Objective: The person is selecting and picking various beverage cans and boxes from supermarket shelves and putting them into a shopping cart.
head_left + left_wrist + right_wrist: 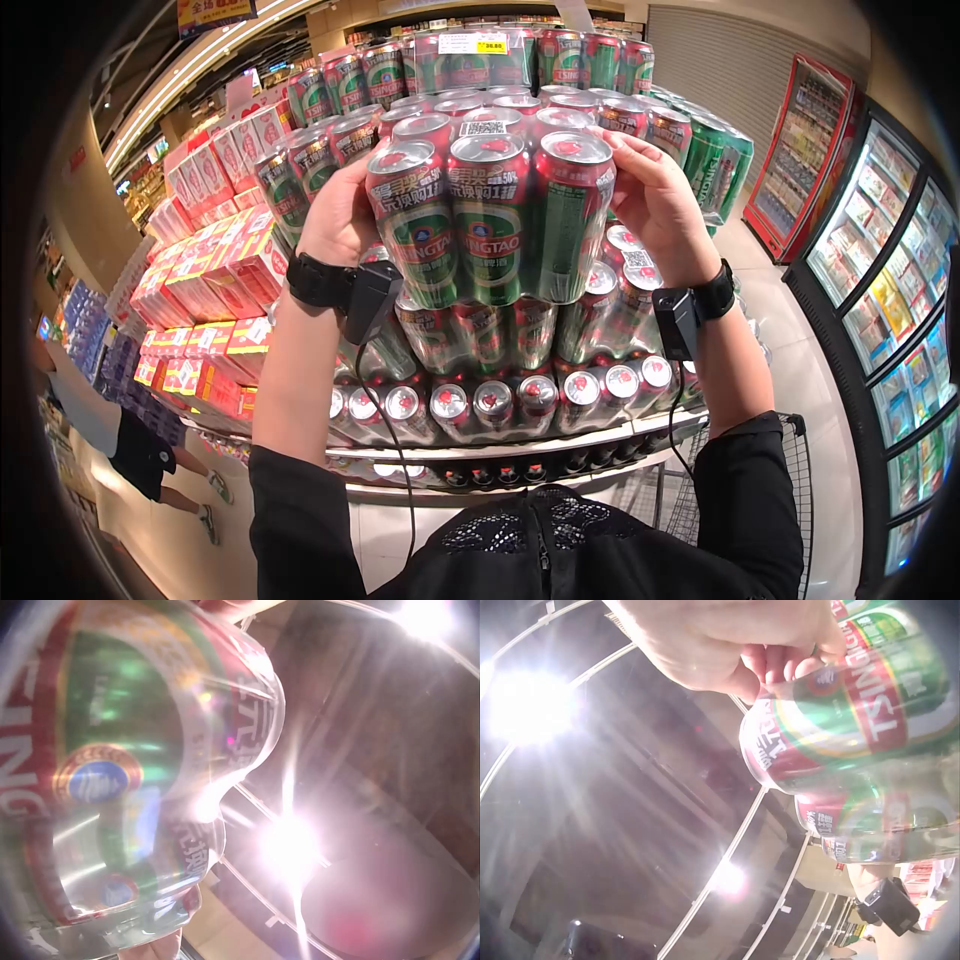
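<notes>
A shrink-wrapped pack of green and red beer cans (487, 225) is held between my two hands, in front of the stacked packs. My left hand (340, 215) grips its left side, the fingers mostly hidden behind the cans. On the opposite side my right hand (655, 200) holds the pack near the top, with fingers curled at the can edges in the right wrist view. Three cans face me, lids tilted toward the head camera. A QR code label (484, 128) lies on top. In the left wrist view, clear film shines over the cans (112, 750).
More wrapped beer packs (490, 400) fill the shelf below and behind. Red and white cartons (205, 280) are stacked at left. A wire cart (795, 450) stands by my right arm, with glass-door fridges (890, 240) farther right. Another person (135, 450) is at lower left.
</notes>
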The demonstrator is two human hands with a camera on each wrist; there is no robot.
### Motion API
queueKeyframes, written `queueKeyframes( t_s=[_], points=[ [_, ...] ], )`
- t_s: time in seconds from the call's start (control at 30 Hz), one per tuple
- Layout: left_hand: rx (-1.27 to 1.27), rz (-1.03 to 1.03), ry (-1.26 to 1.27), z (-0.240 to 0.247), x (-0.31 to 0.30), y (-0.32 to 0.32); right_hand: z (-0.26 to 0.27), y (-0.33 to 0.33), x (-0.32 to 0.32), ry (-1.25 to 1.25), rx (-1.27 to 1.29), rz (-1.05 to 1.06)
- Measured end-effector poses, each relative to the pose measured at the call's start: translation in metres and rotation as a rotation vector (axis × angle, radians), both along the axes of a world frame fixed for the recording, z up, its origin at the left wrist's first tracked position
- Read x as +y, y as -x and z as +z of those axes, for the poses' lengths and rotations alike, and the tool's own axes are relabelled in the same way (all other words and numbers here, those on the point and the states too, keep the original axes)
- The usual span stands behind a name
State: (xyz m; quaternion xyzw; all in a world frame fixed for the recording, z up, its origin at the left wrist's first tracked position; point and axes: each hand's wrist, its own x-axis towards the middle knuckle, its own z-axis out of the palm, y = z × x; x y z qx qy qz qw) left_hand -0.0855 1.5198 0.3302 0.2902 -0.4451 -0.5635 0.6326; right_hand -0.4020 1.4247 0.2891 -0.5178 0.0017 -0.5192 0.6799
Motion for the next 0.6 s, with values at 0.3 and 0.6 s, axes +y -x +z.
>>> queueKeyframes(
  t_s=[0.3,0.6],
  points=[
    [-0.227,0.179,0.27,-0.037,0.007,0.005,-0.025,-0.008,0.009,0.26,0.132,-0.43],
    [-0.859,0.818,0.689,-0.102,0.026,0.049,-0.098,-0.051,0.034,0.664,0.311,-1.024]
  ],
)
